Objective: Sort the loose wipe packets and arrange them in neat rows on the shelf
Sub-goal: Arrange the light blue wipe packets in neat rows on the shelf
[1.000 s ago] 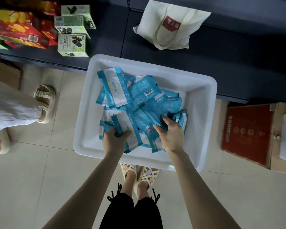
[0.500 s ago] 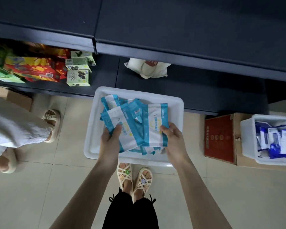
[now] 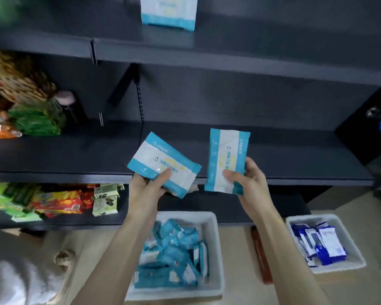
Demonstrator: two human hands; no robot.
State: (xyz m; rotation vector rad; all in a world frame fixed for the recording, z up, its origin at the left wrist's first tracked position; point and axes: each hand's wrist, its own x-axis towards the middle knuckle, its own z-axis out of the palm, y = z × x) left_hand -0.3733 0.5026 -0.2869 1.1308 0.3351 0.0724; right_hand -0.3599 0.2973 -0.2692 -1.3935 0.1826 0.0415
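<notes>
The left packet (image 3: 164, 162) (teal borders, white middle) lies tilted in the left hand (image 3: 146, 190), with the thumb pressed across its front and the fingers curled behind its lower edge. The right packet (image 3: 227, 159) stands upright in the right hand (image 3: 250, 182), thumb on its face and fingers wrapped round its right side. Both forearms reach up and forward, so the two packets sit side by side, apart, in front of the edge of the dark middle shelf (image 3: 64, 155). Each front carries a yellow ring of print and small characters, too blurred to read. One more packet of the same colours (image 3: 168, 13) stands on the upper shelf (image 3: 251, 40). Below the hands a white bin (image 3: 215, 238) on the floor holds a loose pile of teal packets (image 3: 174, 254). To its right, a second bin (image 3: 310, 218) holds dark-blue-and-white packets (image 3: 319, 245). Snack boxes (image 3: 105, 200) sit on the lowest shelf at left.
</notes>
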